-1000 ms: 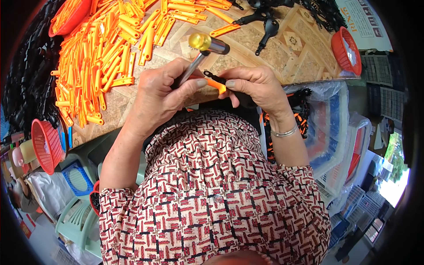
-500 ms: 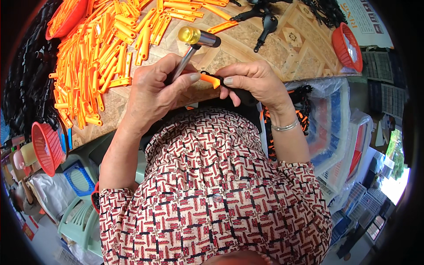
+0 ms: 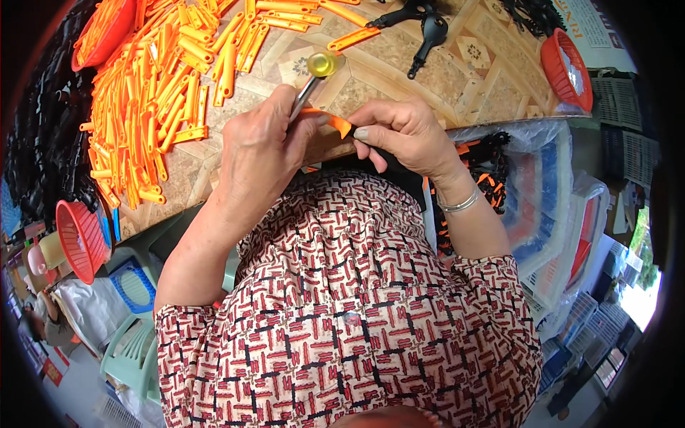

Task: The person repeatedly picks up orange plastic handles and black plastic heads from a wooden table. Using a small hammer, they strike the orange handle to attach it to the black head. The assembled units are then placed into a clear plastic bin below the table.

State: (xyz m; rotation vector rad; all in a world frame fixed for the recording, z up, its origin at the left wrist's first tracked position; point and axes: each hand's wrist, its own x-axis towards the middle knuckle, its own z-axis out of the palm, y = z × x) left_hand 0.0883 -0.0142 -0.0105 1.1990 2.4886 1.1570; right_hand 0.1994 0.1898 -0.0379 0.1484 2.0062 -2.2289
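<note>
My left hand is closed round the metal handle of a small mallet, whose round yellow face shows above the tabletop. Its thumb and fingers also touch the far end of an orange plastic strip. On the strip's other end, my right hand pinches it together with a black plastic part, mostly hidden by the fingers. Whether the strip sits inside the black part or only against it, I cannot tell. Both hands are over the table's near edge, just above my lap.
A big heap of orange strips covers the table's left side. Black parts lie at the far middle. Red baskets stand at the right edge and lower left. Below the table at right is a container of black and orange pieces.
My left hand has rolled over, so the mallet head that lay sideways has turned its yellow face toward view. The right hand has shifted slightly left, still pinching the parts.
</note>
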